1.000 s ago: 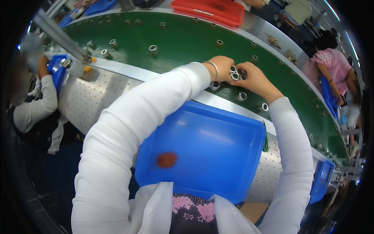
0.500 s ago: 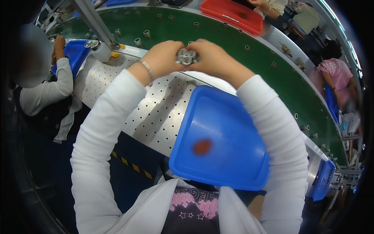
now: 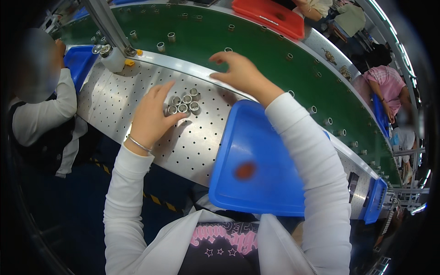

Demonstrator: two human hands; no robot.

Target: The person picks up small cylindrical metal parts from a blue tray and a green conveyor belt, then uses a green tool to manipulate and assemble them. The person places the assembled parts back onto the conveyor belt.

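Note:
A cluster of several short silver metal sleeves [image 3: 187, 99] stands on the perforated metal bench [image 3: 208, 121]. My left hand [image 3: 153, 117] is open beside them, its fingers along their left side and its thumb stretched across their near side; I cannot tell whether it touches them. To the right and farther out, my right hand [image 3: 243, 75] is open and holds nothing. Its thumb and fingers are apart above the near edge of the green conveyor belt [image 3: 206, 36]. One metal sleeve [image 3: 228, 49] on the belt shows just beyond the right fingers.
A blue tray [image 3: 256, 183] lies on the bench under my right forearm. More metal sleeves are spread along the belt. A white bottle [image 3: 111, 58] stands by a metal post [image 3: 110, 27]. Across the belt is a red tray [image 3: 270, 18]. Co-workers sit at left and right.
My hands, pressed together around several metal sleeves, have parted. The sleeves now stand on the bench in a cluster. My left hand has come down and left; my right stays near the belt, opened.

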